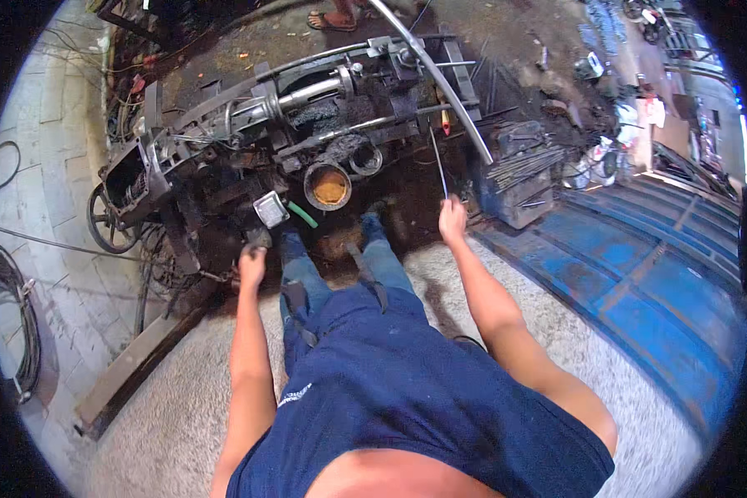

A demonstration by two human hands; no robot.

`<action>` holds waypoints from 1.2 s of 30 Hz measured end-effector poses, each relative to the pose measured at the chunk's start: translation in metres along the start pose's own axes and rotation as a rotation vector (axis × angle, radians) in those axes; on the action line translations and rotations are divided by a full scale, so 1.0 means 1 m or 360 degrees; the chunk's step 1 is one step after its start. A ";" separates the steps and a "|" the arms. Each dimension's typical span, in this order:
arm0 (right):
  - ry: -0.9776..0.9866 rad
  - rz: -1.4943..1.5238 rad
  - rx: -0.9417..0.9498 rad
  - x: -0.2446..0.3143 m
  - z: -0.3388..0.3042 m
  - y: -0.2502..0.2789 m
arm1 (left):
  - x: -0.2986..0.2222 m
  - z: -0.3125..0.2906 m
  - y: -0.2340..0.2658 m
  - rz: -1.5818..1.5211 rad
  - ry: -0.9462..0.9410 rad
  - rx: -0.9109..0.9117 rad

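Observation:
My right hand (452, 221) is closed around the lower end of a thin metal rod (438, 162), which points up and away toward the machine's right end. Low at the left front of the greasy metal machine (307, 95), my left hand (251, 267) is closed with its fingers curled in. Something small and dark shows at those fingertips, too unclear to name. Between the hands, a round can (328, 187) holds orange-brown stuff, with a second round metal container (365, 158) beside it. A green tube (302, 215) lies next to a pale square box (270, 209).
A long bent pipe (440, 79) arches over the machine's right end. Thin rods lie piled on a dark block (519, 183) at right. Blue metal panels (631, 282) cover the right side. A wheel (112, 220) and coiled cable (12, 324) are left. Another person's sandalled foot (332, 21) shows beyond.

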State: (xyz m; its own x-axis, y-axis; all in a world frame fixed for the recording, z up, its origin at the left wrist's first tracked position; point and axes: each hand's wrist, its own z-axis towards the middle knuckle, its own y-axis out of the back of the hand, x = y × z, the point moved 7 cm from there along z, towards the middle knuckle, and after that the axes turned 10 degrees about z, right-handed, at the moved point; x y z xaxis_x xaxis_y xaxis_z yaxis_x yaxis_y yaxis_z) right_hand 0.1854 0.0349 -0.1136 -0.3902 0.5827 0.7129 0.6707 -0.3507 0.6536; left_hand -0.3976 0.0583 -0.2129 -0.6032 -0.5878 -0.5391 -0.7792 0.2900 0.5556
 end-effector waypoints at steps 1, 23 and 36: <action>0.0033 0.0036 0.0002 0.006 0.024 -0.012 | 0.008 -0.006 -0.029 0.0297 0.0080 0.0117; 0.0315 0.0749 -0.0101 0.034 0.190 -0.011 | -0.113 -0.019 -0.154 -0.1286 0.0890 0.0206; 0.1050 0.0127 0.0433 0.310 0.201 -0.010 | -0.178 0.001 -0.126 -0.2718 0.1087 -0.0040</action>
State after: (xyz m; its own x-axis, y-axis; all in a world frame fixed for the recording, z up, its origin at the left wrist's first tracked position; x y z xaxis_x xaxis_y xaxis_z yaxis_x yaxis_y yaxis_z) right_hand 0.1848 0.3666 0.0492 -0.5758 -0.0321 0.8170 0.8130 -0.1284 0.5679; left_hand -0.1920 0.1276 -0.1875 0.9206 -0.3638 -0.1416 -0.3887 -0.8882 -0.2450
